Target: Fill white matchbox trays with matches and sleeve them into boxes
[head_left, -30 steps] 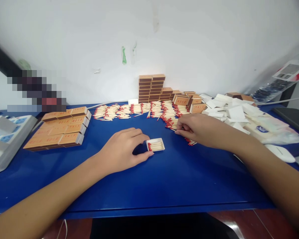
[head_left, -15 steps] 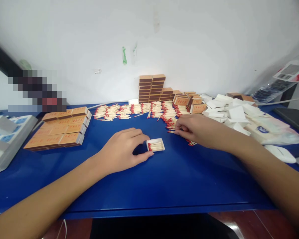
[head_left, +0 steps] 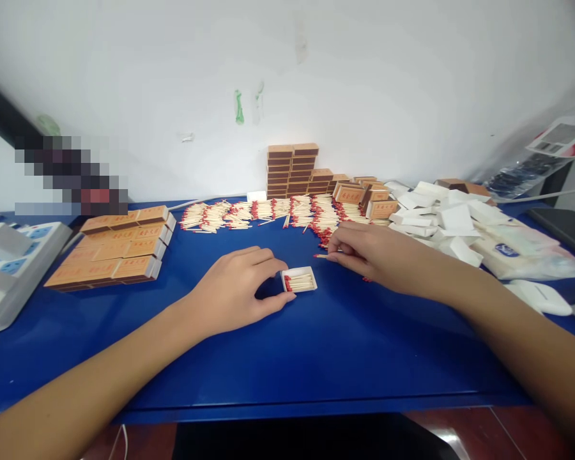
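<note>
My left hand [head_left: 237, 287] rests on the blue table [head_left: 316, 345], its thumb and fingers pinching the left end of a small white matchbox tray [head_left: 299, 279] that holds a few red-tipped matches. My right hand [head_left: 371, 252] hovers just right of the tray, fingers pinched on a match [head_left: 322, 256] that pokes out to the left. Behind it a long heap of loose matches [head_left: 278, 214] stretches across the table.
Stacked orange matchboxes [head_left: 117, 249] lie at the left, and more [head_left: 294, 169] stand against the white wall. Loose white trays [head_left: 441, 214] and plastic packets [head_left: 522, 252] fill the right side. A grey device [head_left: 4, 268] sits at the far left edge.
My right hand has drawn left from the match heap toward the tray, with a match now pinched in its fingers. My left hand and the tray have stayed put.
</note>
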`<state>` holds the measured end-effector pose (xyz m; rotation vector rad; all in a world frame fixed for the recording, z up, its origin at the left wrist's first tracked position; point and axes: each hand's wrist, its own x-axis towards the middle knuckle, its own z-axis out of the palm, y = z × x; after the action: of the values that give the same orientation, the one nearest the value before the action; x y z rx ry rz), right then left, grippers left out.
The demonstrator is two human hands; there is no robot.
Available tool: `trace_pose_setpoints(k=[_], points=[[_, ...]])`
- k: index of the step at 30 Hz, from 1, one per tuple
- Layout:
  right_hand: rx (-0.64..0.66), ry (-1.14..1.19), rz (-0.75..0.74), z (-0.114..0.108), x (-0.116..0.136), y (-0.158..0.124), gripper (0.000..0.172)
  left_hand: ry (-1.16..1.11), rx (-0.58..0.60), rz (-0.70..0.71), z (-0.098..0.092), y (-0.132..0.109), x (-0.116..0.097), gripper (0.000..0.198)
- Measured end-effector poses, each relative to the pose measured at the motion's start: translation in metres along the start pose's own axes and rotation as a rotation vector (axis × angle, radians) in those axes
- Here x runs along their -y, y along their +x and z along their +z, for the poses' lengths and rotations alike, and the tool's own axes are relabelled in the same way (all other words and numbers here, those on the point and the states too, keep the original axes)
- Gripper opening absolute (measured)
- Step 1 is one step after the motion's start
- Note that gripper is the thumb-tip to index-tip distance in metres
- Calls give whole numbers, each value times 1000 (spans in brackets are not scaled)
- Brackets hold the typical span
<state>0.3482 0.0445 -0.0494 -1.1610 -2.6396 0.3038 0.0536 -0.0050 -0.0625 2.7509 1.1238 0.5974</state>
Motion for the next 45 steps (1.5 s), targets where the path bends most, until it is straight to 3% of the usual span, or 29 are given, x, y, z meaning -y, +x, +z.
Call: trace_pose_setpoints(k=[7, 13, 20, 23, 27, 32, 39, 45], points=[[-60, 21, -111, 8, 37, -4, 15, -1, 10, -7, 0, 1, 0, 28], [-61, -52, -163, 21, 39, -4, 15, 0, 8, -4, 1, 1, 0, 29], [-37, 64, -144, 20, 45, -3, 13, -7, -1, 18, 1, 0, 1, 29], [-55, 67, -112, 12, 38, -3, 13, -6, 1, 10, -1, 0, 0, 28], [-140, -21, -38, -5, 7, -2, 19, -13, -2, -8, -1, 0, 0, 28], [19, -88, 50, -12, -24, -1, 23, -7, 9, -1, 0, -2, -1, 28], [37, -102, 105, -7, -18, 3, 15, -3, -5, 13, -2, -2, -1, 28], [31, -88, 97, -9, -18, 3, 19, 1, 2, 9, -2, -2, -1, 29]])
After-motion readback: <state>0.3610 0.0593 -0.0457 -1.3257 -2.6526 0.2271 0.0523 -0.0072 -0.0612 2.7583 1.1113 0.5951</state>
